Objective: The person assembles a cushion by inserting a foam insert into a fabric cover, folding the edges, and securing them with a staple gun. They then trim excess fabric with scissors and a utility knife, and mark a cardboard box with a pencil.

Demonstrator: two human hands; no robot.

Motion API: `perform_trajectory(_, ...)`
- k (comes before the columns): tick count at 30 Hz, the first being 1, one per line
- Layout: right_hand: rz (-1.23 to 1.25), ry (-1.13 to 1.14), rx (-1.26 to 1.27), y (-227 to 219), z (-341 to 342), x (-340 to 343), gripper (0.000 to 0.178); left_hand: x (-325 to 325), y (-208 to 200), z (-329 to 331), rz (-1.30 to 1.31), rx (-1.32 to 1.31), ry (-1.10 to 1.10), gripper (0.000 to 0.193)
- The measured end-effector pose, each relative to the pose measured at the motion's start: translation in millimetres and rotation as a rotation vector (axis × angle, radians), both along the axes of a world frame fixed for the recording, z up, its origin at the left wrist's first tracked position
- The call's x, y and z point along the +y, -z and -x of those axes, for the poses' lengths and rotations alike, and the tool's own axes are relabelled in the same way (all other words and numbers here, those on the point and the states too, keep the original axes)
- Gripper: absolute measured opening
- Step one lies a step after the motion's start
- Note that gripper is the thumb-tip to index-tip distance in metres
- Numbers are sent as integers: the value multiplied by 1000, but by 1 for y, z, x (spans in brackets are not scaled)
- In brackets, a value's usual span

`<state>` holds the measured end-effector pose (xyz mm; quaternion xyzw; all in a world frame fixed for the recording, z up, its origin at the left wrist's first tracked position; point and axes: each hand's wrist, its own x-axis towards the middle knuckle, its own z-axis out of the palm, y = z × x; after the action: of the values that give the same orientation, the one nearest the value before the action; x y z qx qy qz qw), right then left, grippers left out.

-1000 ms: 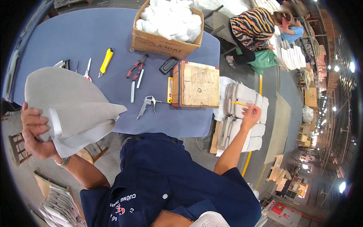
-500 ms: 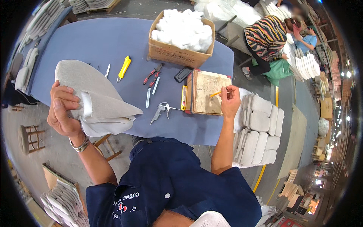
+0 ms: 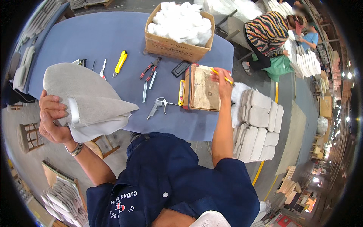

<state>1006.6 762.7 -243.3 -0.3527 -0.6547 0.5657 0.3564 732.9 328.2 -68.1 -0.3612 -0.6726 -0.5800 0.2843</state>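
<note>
My left hand [image 3: 53,119] is closed on the lower left edge of a grey fabric cushion cover [image 3: 89,94]. The cover is raised over the table's left front part, its narrow end pointing right. A white patch [image 3: 73,109] shows on it beside my fingers. Over the far right corner of a worn wooden box [image 3: 204,92], my right hand [image 3: 223,84] pinches a yellow pencil [image 3: 228,80], which slants across the fingers. A silver air blow gun [image 3: 158,108] lies between the cover and the box.
On the blue table [image 3: 102,34] lie a yellow utility knife [image 3: 120,64], red-handled pliers [image 3: 150,70], metal strips [image 3: 145,92] and a black case [image 3: 180,69]. A cardboard box [image 3: 177,49] of white stuffing stands at the back. Grey cushions [image 3: 257,125] are stacked at right; people work beyond.
My right hand has moved farther away over the wooden box, and the pencil has turned in its fingers. My left hand and the cover have shifted slightly left.
</note>
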Motion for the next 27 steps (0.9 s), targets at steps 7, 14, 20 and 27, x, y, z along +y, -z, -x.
perform_trajectory(7,-106,47,13,50,31,27,15,-2,4,9,-22,-17,1,41)
perform_trajectory(14,-172,120,26,63,36,26,18,-10,6,9,-48,-41,-40,42)
perform_trajectory(20,-264,132,28,62,38,26,19,-2,4,14,-28,-27,-37,42)
perform_trajectory(27,-252,175,13,63,37,16,20,13,1,13,-9,0,16,45)
